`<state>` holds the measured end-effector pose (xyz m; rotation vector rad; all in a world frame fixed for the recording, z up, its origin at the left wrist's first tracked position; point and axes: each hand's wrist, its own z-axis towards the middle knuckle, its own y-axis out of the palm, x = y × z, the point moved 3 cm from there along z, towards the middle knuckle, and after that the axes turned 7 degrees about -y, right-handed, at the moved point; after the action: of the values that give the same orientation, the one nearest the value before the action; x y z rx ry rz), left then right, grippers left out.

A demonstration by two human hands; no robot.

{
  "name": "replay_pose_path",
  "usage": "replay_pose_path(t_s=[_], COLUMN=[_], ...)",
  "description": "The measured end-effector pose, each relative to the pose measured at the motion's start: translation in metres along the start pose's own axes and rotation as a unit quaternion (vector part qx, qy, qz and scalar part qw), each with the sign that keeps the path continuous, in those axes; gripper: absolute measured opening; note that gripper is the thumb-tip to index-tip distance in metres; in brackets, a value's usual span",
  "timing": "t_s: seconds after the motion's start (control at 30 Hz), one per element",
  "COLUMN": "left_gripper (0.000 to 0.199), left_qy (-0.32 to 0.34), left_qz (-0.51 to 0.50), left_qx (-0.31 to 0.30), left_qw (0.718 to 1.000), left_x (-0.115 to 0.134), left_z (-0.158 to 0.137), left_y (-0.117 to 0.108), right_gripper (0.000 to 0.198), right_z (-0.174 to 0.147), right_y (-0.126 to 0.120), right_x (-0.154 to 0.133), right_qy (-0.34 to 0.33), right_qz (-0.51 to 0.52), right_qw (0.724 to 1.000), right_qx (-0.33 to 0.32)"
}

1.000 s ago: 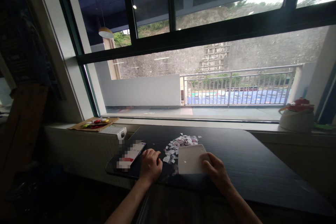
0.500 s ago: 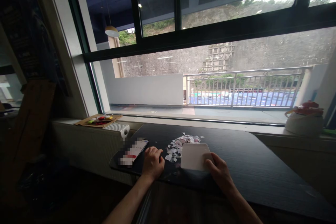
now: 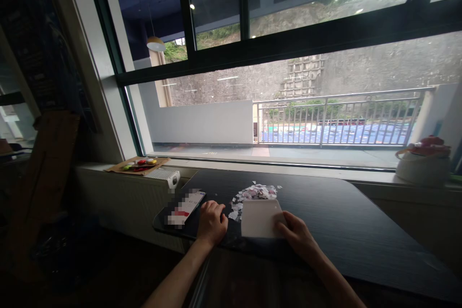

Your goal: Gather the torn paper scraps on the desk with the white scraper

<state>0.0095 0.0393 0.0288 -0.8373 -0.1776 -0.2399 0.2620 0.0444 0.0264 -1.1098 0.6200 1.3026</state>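
A white card (image 3: 260, 219) is held above the near edge of a black table (image 3: 353, 224), its face turned toward the camera. Its right edge is pinched by the right hand (image 3: 298, 233), thumb laid across the face and fingers behind; the right forearm is angled in from the lower right. To the card's left, the left hand (image 3: 212, 221) is lowered at the tabletop, back upward, fingers loosely bent; whether anything is held beneath them cannot be told.

Just beyond the card, a heap of paper scraps (image 3: 257, 191) is spread, its near right part hidden by the card. Left of the card, past the left hand, a smartphone (image 3: 193, 202) is laid, its screen partly blurred. Farther left, a radiator (image 3: 128, 197) is seen, with colourful small items (image 3: 144, 162) placed on brown cardboard (image 3: 117, 167). Far right of the card, a white jug (image 3: 420, 166) is set on the windowsill (image 3: 288, 167).
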Motion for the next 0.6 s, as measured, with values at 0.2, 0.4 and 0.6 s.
replay_pose_path(t_s=[0.2, 0.4, 0.6], left_gripper=[0.022, 0.022, 0.022], left_qy=[0.003, 0.002, 0.001], left_qz=[-0.002, -0.002, -0.002], left_qx=[0.001, 0.0, 0.003], left_qw=[1.0, 1.0, 1.0], left_x=[0.001, 0.0013, 0.0], left_z=[0.0001, 0.0003, 0.0001], left_y=[-0.0014, -0.0017, -0.0007], right_gripper=[0.023, 0.025, 0.021], right_z=[-0.0015, -0.0006, -0.0011], right_y=[0.0024, -0.0016, -0.001], right_x=[-0.0045, -0.0018, -0.0032], right_qy=[-0.001, 0.006, 0.02], right_qz=[0.026, 0.055, 0.029], right_qw=[0.998, 0.998, 0.999], right_qx=[-0.049, -0.008, 0.006])
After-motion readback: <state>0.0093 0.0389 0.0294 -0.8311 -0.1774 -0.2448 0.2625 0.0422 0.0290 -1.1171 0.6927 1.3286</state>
